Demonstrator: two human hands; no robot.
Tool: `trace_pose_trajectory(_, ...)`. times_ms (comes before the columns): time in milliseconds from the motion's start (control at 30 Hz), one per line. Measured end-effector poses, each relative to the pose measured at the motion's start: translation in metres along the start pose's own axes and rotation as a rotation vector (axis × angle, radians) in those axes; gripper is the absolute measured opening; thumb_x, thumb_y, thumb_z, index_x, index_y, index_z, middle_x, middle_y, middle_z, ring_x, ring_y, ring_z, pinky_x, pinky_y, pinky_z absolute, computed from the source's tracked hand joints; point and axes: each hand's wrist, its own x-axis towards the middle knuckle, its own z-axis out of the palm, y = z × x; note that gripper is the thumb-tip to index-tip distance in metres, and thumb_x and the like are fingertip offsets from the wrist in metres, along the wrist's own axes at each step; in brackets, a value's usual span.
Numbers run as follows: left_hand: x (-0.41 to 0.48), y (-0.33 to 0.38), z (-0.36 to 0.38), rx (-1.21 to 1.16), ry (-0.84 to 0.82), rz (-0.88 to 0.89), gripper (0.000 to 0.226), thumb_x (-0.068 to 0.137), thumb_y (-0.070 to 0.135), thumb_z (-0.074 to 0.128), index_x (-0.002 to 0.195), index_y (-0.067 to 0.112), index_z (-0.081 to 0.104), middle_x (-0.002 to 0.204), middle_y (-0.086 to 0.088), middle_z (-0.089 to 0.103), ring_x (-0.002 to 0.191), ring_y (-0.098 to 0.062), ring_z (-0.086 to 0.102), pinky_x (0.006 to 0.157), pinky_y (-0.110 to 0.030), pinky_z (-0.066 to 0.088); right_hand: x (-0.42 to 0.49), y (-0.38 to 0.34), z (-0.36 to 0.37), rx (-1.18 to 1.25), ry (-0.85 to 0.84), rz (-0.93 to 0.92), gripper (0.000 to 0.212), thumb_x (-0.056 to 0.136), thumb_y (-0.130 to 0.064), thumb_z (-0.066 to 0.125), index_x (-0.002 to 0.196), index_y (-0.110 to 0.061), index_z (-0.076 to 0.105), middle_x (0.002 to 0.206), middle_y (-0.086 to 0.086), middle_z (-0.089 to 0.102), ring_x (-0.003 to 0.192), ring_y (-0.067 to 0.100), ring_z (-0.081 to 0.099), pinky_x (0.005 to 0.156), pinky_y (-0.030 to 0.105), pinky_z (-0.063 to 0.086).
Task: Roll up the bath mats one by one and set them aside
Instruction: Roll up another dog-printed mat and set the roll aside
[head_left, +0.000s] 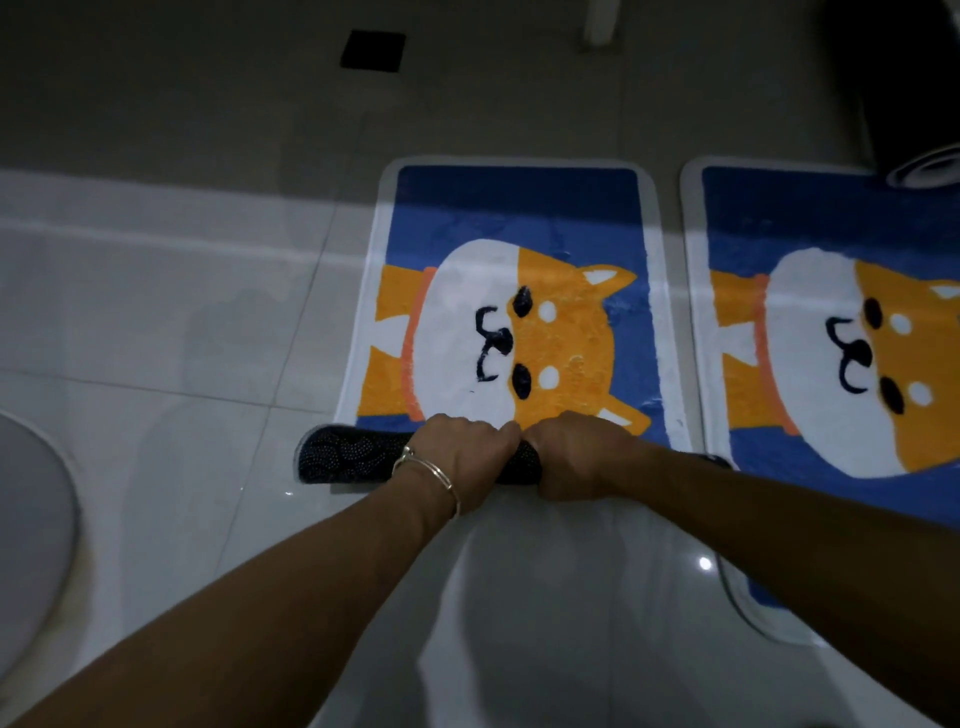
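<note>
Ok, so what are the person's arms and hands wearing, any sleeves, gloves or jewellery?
Both forearms are bare right to the frame edge, with no sleeves in view and no gloves. The left hand has thin, pale metal bangles round its wrist. The right hand and its wrist carry nothing that shows.
</note>
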Motion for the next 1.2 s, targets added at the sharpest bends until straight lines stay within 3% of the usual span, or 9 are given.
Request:
trace_pose_trajectory(133,0.012,-0.002,-0.001,-0.106,-0.051,-0.072,0.03,0.091,0.026,0.053,0.12,0.017,0.049,0.11,-0.009,0.061,0.097,-0.029,0.061,0.067,-0.031,0.036,-0.008,0.0,0.02,-0.08,0.273,-0.003,0.043,0.088,-0.032,0.057,0.125,-0.013,0.046,0.116,0.009,0.057,0.107,0.029,0.055,0.072,0.031,0.034)
trace_pose_trajectory(300,0.004,-0.004,0.003,0.018,0.163,0.002,0.047,0.067,0.024,0.075,0.109,0.015,0.057,0.087,-0.007,0.061,0.073,-0.03,0.061,0.056,-0.031,0.035,0.001,0.005,0.0,0.166,0.023,0.036,0.032,0.084,-0.022,0.063,0.115,-0.011,0.061,0.114,0.011,0.063,0.102,0.026,0.059,0.083,0.035,0.05)
trace_pose_trajectory(367,0.005,-0.003,0.003,-0.014,0.079,-0.02,0.04,0.076,0.025,0.068,0.112,0.015,0.052,0.093,-0.008,0.061,0.08,-0.03,0.061,0.06,-0.032,0.036,0.003,0.005,-0.004,0.139,0.009,0.039,0.03,0.083,-0.024,0.064,0.111,-0.012,0.061,0.11,0.01,0.064,0.099,0.025,0.06,0.076,0.032,0.047)
trace_pose_trajectory(433,0.01,-0.004,0.003,-0.064,-0.034,-0.03,0.032,0.089,0.026,0.054,0.118,0.017,0.046,0.106,-0.007,0.061,0.093,-0.03,0.061,0.066,-0.032,0.035,-0.002,0.003,0.007,0.046,0.147,0.022,0.034,0.083,-0.028,0.064,0.112,-0.012,0.056,0.109,0.01,0.062,0.099,0.028,0.059,0.069,0.031,0.039)
trace_pose_trajectory(533,0.017,-0.006,-0.001,-0.116,-0.089,-0.002,0.031,0.087,0.029,0.056,0.116,0.02,0.051,0.107,-0.007,0.063,0.096,-0.028,0.061,0.068,-0.031,0.038,-0.008,0.004,0.032,-0.1,0.425,0.007,0.045,0.073,-0.03,0.074,0.11,-0.01,0.056,0.096,0.01,0.062,0.086,0.031,0.061,0.062,0.032,0.035)
trace_pose_trajectory(700,0.01,-0.001,0.001,-0.053,0.06,0.001,0.053,0.089,0.034,0.052,0.135,0.02,0.032,0.119,-0.005,0.052,0.106,-0.029,0.054,0.067,-0.032,0.031,-0.002,0.014,-0.001,0.102,0.022,-0.009,0.044,0.084,-0.028,0.064,0.125,-0.017,0.053,0.121,0.006,0.06,0.108,0.027,0.056,0.084,0.034,0.045)
trace_pose_trajectory(933,0.026,-0.01,-0.007,-0.19,-0.16,0.018,0.046,0.083,0.036,0.064,0.124,0.024,0.047,0.116,-0.005,0.061,0.104,-0.027,0.059,0.081,-0.033,0.045,-0.007,0.005,0.028,-0.07,0.278,0.049,0.063,0.089,-0.034,0.056,0.143,-0.017,0.028,0.129,0.008,0.048,0.117,0.026,0.048,0.091,0.035,0.038)
trace_pose_trajectory(1100,0.016,-0.003,0.001,-0.082,0.041,-0.001,0.07,0.084,0.038,0.059,0.143,0.023,0.025,0.125,-0.006,0.048,0.11,-0.029,0.051,0.079,-0.035,0.04,0.005,0.022,-0.006,0.116,-0.007,0.033,0.055,0.08,-0.031,0.071,0.13,-0.02,0.051,0.125,0.007,0.059,0.11,0.026,0.057,0.091,0.036,0.048)
trace_pose_trajectory(1200,0.017,-0.005,0.004,-0.116,-0.002,-0.026,0.059,0.084,0.037,0.059,0.134,0.021,0.033,0.12,-0.006,0.054,0.104,-0.029,0.056,0.072,-0.032,0.039,0.006,0.021,0.003,0.03,0.137,0.035,0.059,0.078,-0.039,0.07,0.128,-0.018,0.047,0.121,0.007,0.058,0.108,0.028,0.056,0.089,0.039,0.046)
